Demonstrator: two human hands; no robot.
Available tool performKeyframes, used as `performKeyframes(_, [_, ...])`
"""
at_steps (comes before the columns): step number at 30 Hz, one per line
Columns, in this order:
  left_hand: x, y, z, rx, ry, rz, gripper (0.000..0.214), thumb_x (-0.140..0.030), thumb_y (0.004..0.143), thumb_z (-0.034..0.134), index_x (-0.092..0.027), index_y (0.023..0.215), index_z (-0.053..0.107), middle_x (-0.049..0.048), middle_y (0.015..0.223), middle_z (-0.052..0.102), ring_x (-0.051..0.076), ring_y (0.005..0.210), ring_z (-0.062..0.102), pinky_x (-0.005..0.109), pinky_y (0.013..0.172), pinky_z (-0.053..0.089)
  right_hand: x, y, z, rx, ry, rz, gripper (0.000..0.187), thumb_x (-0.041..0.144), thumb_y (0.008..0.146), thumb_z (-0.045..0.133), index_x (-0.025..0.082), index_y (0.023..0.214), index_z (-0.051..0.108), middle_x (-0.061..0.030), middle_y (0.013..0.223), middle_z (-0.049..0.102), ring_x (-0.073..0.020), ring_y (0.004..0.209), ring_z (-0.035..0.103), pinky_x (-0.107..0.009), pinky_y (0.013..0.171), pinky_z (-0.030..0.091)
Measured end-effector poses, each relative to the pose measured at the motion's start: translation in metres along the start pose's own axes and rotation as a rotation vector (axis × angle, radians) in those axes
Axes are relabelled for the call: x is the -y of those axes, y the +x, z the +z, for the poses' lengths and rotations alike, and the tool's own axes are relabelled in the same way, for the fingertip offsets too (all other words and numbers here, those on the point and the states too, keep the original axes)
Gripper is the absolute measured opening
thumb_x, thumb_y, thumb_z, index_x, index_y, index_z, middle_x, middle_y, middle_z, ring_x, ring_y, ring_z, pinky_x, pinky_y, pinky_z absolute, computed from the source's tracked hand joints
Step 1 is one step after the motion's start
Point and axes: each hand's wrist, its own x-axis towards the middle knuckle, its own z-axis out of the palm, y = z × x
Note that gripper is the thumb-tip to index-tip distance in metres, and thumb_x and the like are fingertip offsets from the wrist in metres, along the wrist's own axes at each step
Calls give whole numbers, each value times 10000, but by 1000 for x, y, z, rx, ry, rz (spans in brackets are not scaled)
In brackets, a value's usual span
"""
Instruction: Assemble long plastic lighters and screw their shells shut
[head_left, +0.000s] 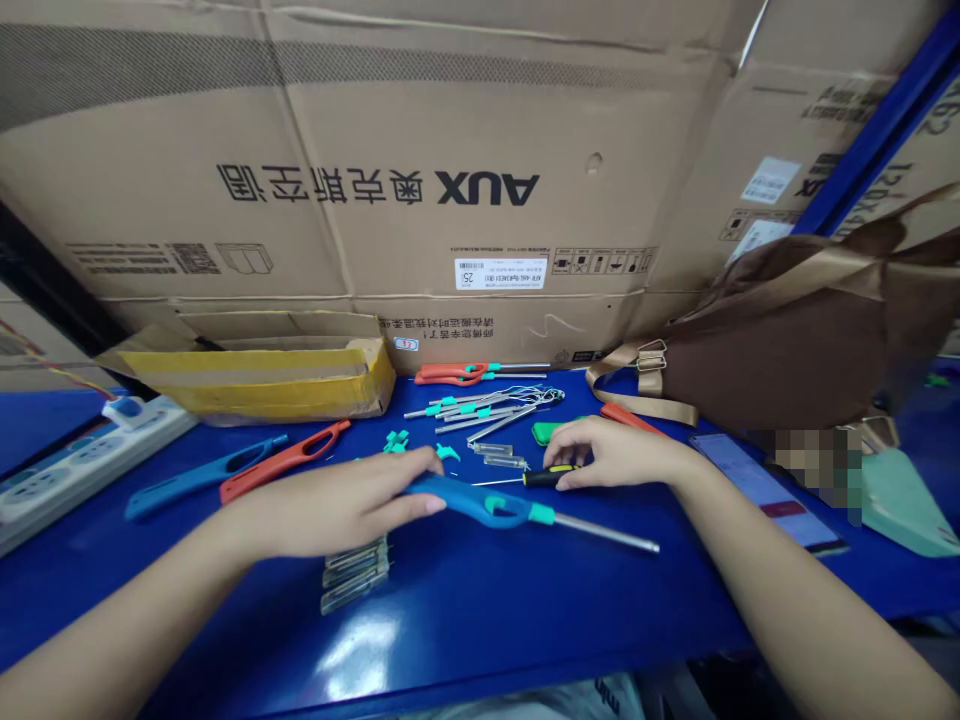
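Observation:
My left hand [337, 503] is closed around the rear of a blue long-nosed lighter [484, 503], whose metal tube points right. A screwdriver [546, 478] with a black and yellow handle is in my right hand [619, 452], its shaft pointing left behind the lighter. Several clear fuel tanks [354, 578] lie below my left hand. Beyond the hands are teal triggers [397, 440], metal tubes with wires [480, 410] and more clear tanks [504, 461]. A blue handle shell [199, 478] and a red handle shell [281, 466] rest at left.
Red lighters [454, 374] lie at the back against a large cardboard carton [337, 250]. A yellow-taped box [259, 388] and a power strip [90, 462] stand left. To the right are a brown bag [780, 330], a phone [765, 492] and a pale green object [904, 500].

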Motion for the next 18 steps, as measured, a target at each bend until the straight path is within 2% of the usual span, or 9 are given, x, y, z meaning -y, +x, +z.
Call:
performKeyframes(2, [6, 0, -17, -34, -7, -35, 405, -584, 1037, 387, -236, 1152, 559, 22, 1050, 656, 194, 927, 627, 273, 820, 489, -1, 0, 1, 14, -61, -12, 314, 391, 803, 780, 189, 1043, 773, -47, 979, 720, -193, 881, 644, -283, 764, 500])
performKeyframes(4, [14, 3, -31, -159, -31, -45, 423, -595, 1031, 379, -242, 1196, 545, 23, 1096, 657, 201, 974, 622, 278, 848, 493, -1, 0, 2, 8, -98, -24, 304, 379, 797, 788, 197, 1041, 778, -42, 971, 728, -196, 877, 651, -282, 763, 498])
performKeyframes(7, [26, 18, -44, -335, 12, -116, 464, -621, 1015, 359, -219, 1141, 555, 28, 992, 672, 210, 908, 627, 307, 839, 499, 1, 1, 2, -28, -76, -79, 279, 410, 836, 763, 194, 1013, 777, -45, 978, 730, -187, 885, 662, -278, 785, 512])
performKeyframes(9, [35, 32, -46, -411, 108, -165, 488, -630, 1003, 331, -208, 1105, 555, 46, 971, 675, 229, 893, 634, 338, 830, 506, 2, 3, 1, -142, -91, -144, 253, 422, 901, 696, 184, 956, 763, -47, 956, 730, -176, 868, 666, -283, 791, 522])
performKeyframes(13, [54, 66, -44, -460, 254, -217, 416, -561, 996, 341, -196, 1062, 528, 101, 1048, 668, 269, 908, 655, 382, 817, 509, -5, 11, 0, -438, -196, -202, 213, 312, 982, 565, 184, 907, 718, -65, 972, 727, -192, 923, 655, -339, 864, 518])
performKeyframes(15, [65, 81, -41, -463, 280, -229, 347, -512, 992, 387, -190, 989, 515, 115, 1008, 663, 268, 864, 649, 389, 802, 509, -12, 15, 1, -502, -231, -207, 168, 257, 969, 562, 181, 940, 710, -90, 1033, 720, -228, 1022, 632, -397, 946, 494])
performKeyframes(18, [81, 99, -37, -466, 310, -249, 281, -436, 1000, 439, -177, 941, 529, 129, 984, 660, 270, 865, 643, 399, 811, 517, -22, 20, 5, -536, -287, -216, 143, 216, 951, 572, 184, 973, 709, -100, 1055, 704, -256, 1059, 606, -444, 975, 478])
